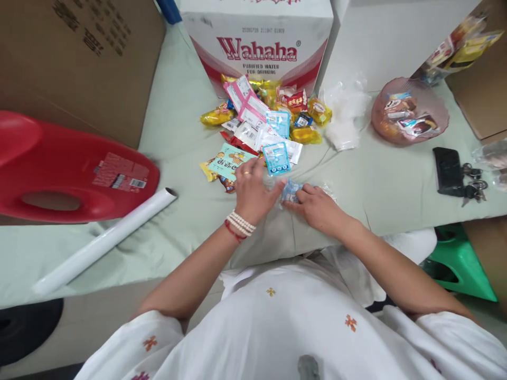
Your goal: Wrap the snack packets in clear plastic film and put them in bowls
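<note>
A small blue-and-white packet (291, 191) lies on the cloth in front of me, with clear plastic film around it. My right hand (320, 211) has its fingers curled onto the packet's right side, the index finger along its lower edge. My left hand (253, 191) is spread, its thumb tip at the packet's left edge and its fingers over a green printed pouch (229, 161). Just above lies a light-blue sachet (276, 158), part of a heap of wrapped snacks. A second blue sachet (279, 123) and a pink-and-white packet (243, 100) rest on that heap.
A Wahaha carton (257, 31) stands behind the heap. Clear plastic bags (344, 116) and a pink bowl (410, 134) holding snacks are to the right, beside a black case with keys (447, 170). At left are a red jug (79, 169) and a white roll (106, 240).
</note>
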Available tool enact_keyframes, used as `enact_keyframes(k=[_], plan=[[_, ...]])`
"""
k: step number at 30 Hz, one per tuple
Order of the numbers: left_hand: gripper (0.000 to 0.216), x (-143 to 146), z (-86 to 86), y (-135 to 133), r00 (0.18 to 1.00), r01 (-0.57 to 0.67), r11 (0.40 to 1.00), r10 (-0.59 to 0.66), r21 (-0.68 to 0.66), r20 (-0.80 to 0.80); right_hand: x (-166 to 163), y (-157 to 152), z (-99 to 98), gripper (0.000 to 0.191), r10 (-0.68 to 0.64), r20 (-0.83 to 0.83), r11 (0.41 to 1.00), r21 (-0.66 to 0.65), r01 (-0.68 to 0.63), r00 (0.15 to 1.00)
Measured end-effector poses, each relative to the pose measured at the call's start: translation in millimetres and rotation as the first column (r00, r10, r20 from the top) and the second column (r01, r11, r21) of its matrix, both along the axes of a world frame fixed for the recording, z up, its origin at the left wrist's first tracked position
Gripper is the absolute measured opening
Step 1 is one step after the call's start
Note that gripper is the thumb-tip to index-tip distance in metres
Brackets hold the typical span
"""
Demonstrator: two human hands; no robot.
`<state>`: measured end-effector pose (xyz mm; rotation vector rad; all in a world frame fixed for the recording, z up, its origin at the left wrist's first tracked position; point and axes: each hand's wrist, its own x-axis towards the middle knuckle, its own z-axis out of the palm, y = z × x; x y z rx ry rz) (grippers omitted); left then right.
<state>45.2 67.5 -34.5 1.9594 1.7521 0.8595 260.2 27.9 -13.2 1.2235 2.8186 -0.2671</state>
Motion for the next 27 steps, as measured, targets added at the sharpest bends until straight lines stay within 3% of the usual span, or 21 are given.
enact_keyframes(k=[2,4,7,10,12,14,16,18,20,22,23,24,25,27], plan=[[0.032,3,-2.4,0,0.986,0.090,0.992,-0.101,-0.087,-0.135,6,-2,-0.6,0.042,-0.012,-0.077,1.000,-0.028,0.009,0.997],[0.015,-1,-4.3,-5,0.982,0.126,0.983,-0.143,-0.134,-0.121,15,-6,-3.7,0.046,-0.025,-0.219,0.997,-0.077,0.008,0.975],[0.012,-7,1.1,-14,0.991,0.115,0.971,-0.096,-0.210,0.097,27,-17,-13.6,0.062,-0.063,-0.410,0.993,-0.115,0.017,0.910],[0.020,5,13.2,-20,0.937,0.170,0.930,-0.050,-0.327,0.345,30,-28,-26.4,0.065,-0.096,-0.457,0.994,-0.095,0.059,0.884],[0.024,23,19.4,-22,0.901,0.241,0.903,-0.073,-0.355,0.427,28,-32,-33.0,0.063,-0.114,-0.467,0.993,-0.081,0.086,0.877],[0.031,42,21.9,-23,0.925,0.271,0.904,-0.150,-0.331,0.349,27,-36,-36.2,0.057,-0.122,-0.496,0.992,-0.069,0.101,0.860],[0.034,56,21.4,-24,0.967,0.255,0.924,-0.236,-0.286,0.101,27,-39,-36.8,0.046,-0.119,-0.548,0.993,-0.079,0.091,0.828],[0.032,65,19.4,-26,0.947,0.228,0.938,-0.276,-0.261,-0.163,28,-40,-36.8,0.032,-0.184,-0.608,0.983,-0.123,0.137,0.773],[0.027,69,16.9,-26,0.909,0.213,0.945,-0.285,-0.250,-0.304,31,-38,-38.4,0.029,-0.371,-0.636,0.918,-0.138,0.373,0.677],[0.021,70,14.1,-26,0.906,0.192,0.959,-0.254,-0.208,-0.338,33,-32,-42.1,0.030,-0.565,-0.619,0.733,-0.074,0.676,0.546],[0.023,69,12.4,-25,0.918,0.161,0.970,-0.215,-0.183,-0.334,35,-29,-44.2,0.036,-0.629,-0.595,0.637,-0.025,0.771,0.501],[0.032,68,10.6,-23,0.931,0.119,0.979,-0.168,-0.168,-0.323,36,-25,-45.9,0.044,-0.672,-0.560,0.577,0.016,0.817,0.485],[0.043,67,8.8,-22,0.941,0.074,0.983,-0.125,-0.170,-0.314,37,-22,-46.9,0.048,-0.698,-0.518,0.560,0.035,0.828,0.494],[0.055,66,5.4,-19,0.949,0.010,0.976,-0.077,-0.215,-0.306,37,-19,-45.4,0.037,-0.726,-0.449,0.581,0.006,0.814,0.521]])
